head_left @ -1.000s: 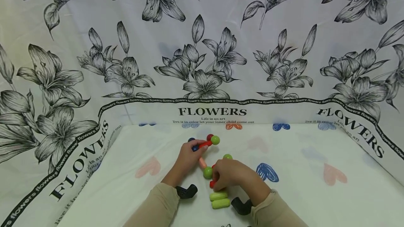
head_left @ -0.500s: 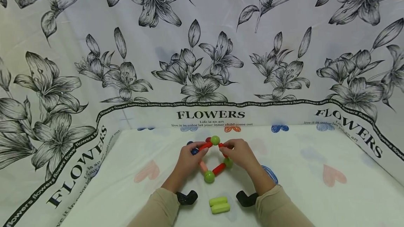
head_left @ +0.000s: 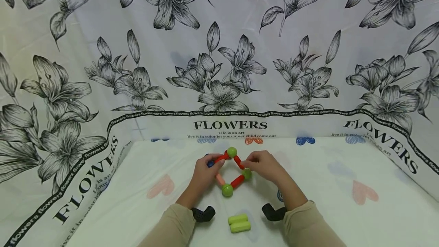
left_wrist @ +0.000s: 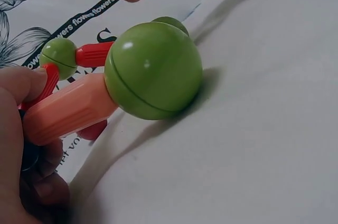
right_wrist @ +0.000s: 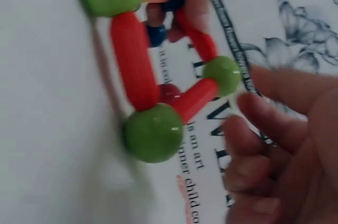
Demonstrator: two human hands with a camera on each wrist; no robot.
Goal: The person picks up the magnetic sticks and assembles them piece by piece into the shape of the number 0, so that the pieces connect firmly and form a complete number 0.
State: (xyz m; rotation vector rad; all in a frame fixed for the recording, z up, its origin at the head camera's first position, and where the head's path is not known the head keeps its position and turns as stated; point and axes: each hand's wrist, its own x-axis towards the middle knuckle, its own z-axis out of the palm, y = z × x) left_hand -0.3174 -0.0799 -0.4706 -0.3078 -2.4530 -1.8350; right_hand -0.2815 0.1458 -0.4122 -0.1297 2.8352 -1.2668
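Note:
My left hand (head_left: pixel 203 174) grips the left corner of a four-sided frame of rods and balls, its thumb on a red rod (left_wrist: pixel 48 84) beside the pink rod (left_wrist: pixel 74 109) and a dark blue ball (head_left: pixel 210 164). Green balls form the top (head_left: pixel 231 152), right (head_left: pixel 246 174) and bottom (head_left: pixel 227 190) corners. Red rods (head_left: pixel 239 162) (head_left: pixel 237 181) join at the right ball. My right hand (head_left: pixel 267 166) is just right of the frame; the right wrist view shows its loosely bent fingers (right_wrist: pixel 248 174) apart from the toy, holding nothing.
Two light green rods (head_left: pixel 239 223) lie side by side nearer the front, between the forearms. A dark red ball (right_wrist: pixel 169 93) shows behind the frame. Black wrist devices (head_left: pixel 204 214) (head_left: pixel 273 212) are on both arms. A flower-printed curtain (head_left: pixel 226 87) stands behind.
My right hand has brought a red rod up to the frame's upper right side and let go, moving slightly right. The rod now spans the top and right green balls. My left hand keeps its grip.

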